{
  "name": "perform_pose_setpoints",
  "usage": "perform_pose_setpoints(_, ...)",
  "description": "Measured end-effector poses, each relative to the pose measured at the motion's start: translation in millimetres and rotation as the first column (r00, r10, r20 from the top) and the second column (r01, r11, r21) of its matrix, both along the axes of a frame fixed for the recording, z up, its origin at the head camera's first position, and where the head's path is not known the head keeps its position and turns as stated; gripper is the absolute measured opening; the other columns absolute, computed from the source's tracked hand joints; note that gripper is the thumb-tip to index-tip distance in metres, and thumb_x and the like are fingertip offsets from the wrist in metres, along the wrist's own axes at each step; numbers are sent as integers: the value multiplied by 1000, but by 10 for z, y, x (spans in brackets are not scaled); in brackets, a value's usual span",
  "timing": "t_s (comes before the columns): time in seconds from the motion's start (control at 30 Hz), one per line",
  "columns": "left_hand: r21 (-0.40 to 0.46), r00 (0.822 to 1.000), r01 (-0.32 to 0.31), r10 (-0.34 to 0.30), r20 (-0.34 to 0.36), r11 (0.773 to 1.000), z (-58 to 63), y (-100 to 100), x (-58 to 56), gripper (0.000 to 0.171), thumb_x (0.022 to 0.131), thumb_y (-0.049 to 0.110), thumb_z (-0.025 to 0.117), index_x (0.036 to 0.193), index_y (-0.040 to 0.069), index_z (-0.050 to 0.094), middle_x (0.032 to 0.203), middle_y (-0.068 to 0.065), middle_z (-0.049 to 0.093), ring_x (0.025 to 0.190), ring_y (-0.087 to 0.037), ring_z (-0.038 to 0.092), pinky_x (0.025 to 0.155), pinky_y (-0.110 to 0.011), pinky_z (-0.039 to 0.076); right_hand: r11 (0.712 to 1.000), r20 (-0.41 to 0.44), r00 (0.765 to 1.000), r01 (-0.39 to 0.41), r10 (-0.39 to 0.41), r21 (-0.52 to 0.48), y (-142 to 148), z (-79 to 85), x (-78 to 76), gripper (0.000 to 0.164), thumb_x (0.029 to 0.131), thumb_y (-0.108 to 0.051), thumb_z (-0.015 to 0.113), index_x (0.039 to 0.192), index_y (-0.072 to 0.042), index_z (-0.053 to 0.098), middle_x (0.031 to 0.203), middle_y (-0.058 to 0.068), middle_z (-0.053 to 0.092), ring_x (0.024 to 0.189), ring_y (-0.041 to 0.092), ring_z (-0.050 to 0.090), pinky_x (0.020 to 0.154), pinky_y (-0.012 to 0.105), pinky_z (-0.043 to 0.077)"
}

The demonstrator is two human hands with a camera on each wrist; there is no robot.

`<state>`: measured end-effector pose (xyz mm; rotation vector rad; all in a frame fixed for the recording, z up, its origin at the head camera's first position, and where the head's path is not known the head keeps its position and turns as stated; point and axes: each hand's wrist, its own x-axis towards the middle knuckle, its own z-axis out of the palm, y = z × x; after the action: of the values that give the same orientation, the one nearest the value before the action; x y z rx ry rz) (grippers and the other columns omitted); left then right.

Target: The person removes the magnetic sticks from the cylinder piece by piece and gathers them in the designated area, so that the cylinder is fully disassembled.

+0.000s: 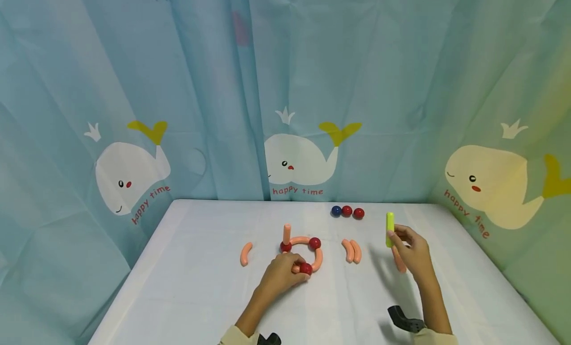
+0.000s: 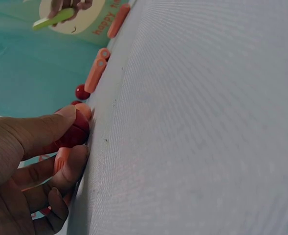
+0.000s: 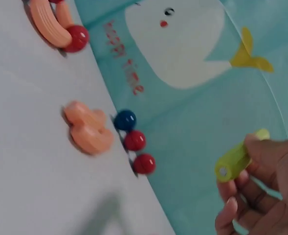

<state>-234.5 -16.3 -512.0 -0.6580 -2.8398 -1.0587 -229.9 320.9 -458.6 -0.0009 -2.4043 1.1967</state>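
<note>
My left hand point(image 1: 282, 274) pinches a red ball point(image 1: 306, 268) between thumb and fingers at the near side of a ring. Orange curved rods point(image 1: 318, 259) and red balls make up this ring; another red ball point(image 1: 314, 243) sits at its far right. From a ball on the ring's left side an orange rod point(image 1: 287, 234) stands upright. My right hand point(image 1: 412, 248) holds a straight yellow-green rod point(image 1: 390, 229) up off the table, with a silvery disc in its end in the right wrist view. The left hand hides part of the ring.
A blue ball point(image 1: 336, 211) and two red balls point(image 1: 352, 212) lie in a row at the table's back. Two orange curved rods point(image 1: 352, 251) lie right of the ring, one point(image 1: 246, 254) left, and another point(image 1: 399, 260) below the right hand. A whale-print curtain point(image 1: 232, 156) encloses the white table point(image 1: 178, 295).
</note>
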Motion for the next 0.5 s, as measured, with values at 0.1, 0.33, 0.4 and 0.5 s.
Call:
perform_pose_setpoints(0.1,1,1000,5,-5,-8,1000,1,5,-4,27,77,30,83,99,17,74,91,8,70,76,-2,55,66,-21,44,992,51,991,123,-123,14,143,-4,33,37,94,-28,65,117,1,65,83,-16,64,75,-16,49,64,11,42)
perform_pose_setpoints(0.33,-4,1000,7,-7,-5,1000,16,9,11,27,77,29,83,99,16,74,91,6,69,75,-2,53,65,-21,43,955,300,907,269,-294,123,461,-140,112,47,93,-33,63,115,8,64,99,24,67,79,14,59,60,24,40)
perform_pose_setpoints(0.4,-2,1000,5,-5,-2,1000,20,7,16,27,77,29,83,99,16,74,91,6,69,75,-2,53,65,-21,43,957,357,889,254,-288,138,515,-181,116,48,93,-32,62,115,11,62,106,29,64,87,29,59,62,26,40)
perform_pose_setpoints(0.5,-1,1000,6,-6,-4,1000,19,6,18,27,77,29,83,99,16,74,91,6,69,75,-2,54,64,-21,43,963,409,873,225,-266,148,558,-247,118,50,92,-31,63,113,14,61,108,32,63,91,36,59,62,28,40)
